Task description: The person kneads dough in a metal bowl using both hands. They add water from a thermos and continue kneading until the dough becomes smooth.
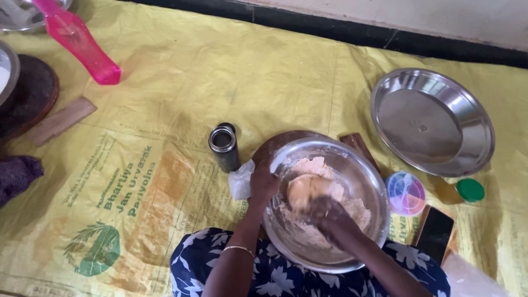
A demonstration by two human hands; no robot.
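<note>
Right hand [329, 213] down in steel bowl [363, 165], fingers curled into pale dough lump [308, 190] sitting on loose flour [357, 209]; left hand [263, 184] clamped over bowl's near-left rim. Round multicolour box [406, 193], green-capped bottle [465, 190] and dark phone [434, 232] just right of bowl, small steel cup [223, 144] just left. Farther off, empty steel plate [432, 121] right, pink bottle [80, 38] far left, all on yellow mat [220, 71].

A yellow woven plastic sheet [220, 82] covers the floor, creased and printed with green lettering and a green emblem; along its far edge runs a dark band [341, 27]; beyond that, a strip of pale bare floor [440, 16]; soft, even daylight falls throughout.
</note>
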